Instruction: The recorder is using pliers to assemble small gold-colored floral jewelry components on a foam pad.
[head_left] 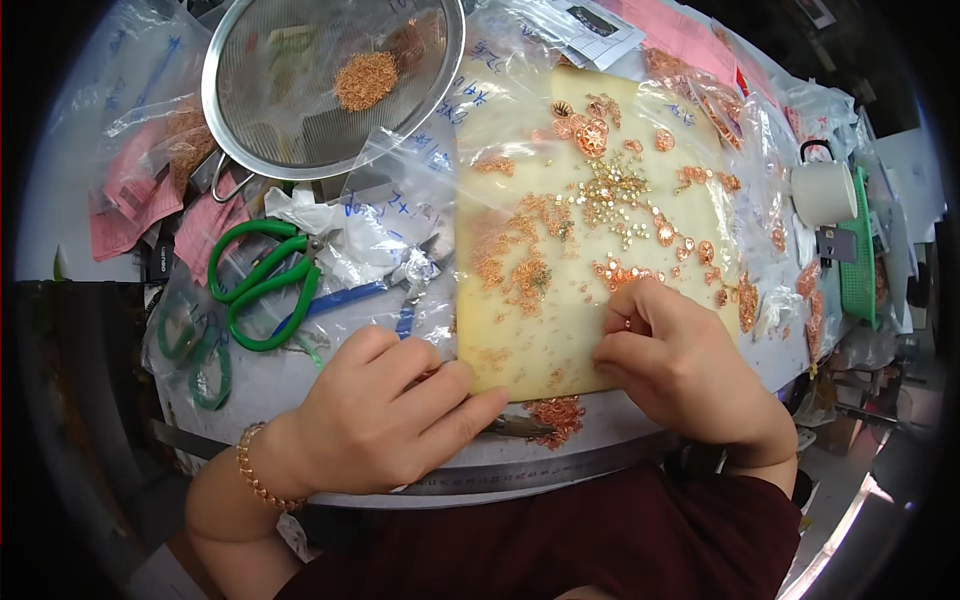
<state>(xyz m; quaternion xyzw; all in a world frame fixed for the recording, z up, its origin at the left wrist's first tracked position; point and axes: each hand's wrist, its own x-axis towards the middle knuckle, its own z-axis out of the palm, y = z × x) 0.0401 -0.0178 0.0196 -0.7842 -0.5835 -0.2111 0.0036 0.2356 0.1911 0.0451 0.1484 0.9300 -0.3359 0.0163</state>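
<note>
My left hand [400, 405], a gold-coloured chain bracelet [252, 470] on its wrist, is closed with curled fingers at the mat's near left corner. What its fingers hold is hidden. From beneath it pokes a dark metal tool tip [520, 427], touching a small heap of copper-coloured rings [560, 420]. My right hand [665, 355] pinches thumb and fingers together over the right part of the cream mat [590, 365]; anything between them is too small to name. Just beyond it lie copper-coloured beads [625, 273]. Small gold pieces [610, 188] and loose rings [530, 280] are scattered farther up.
A mesh strainer [285, 170] with a copper-coloured heap inside stands at the far left. Green-handled scissors [270, 275] lie on plastic bags left of the mat. A white mug [823, 195] and green basket [860, 255] stand right. A metal ruler [480, 480] runs along the near edge.
</note>
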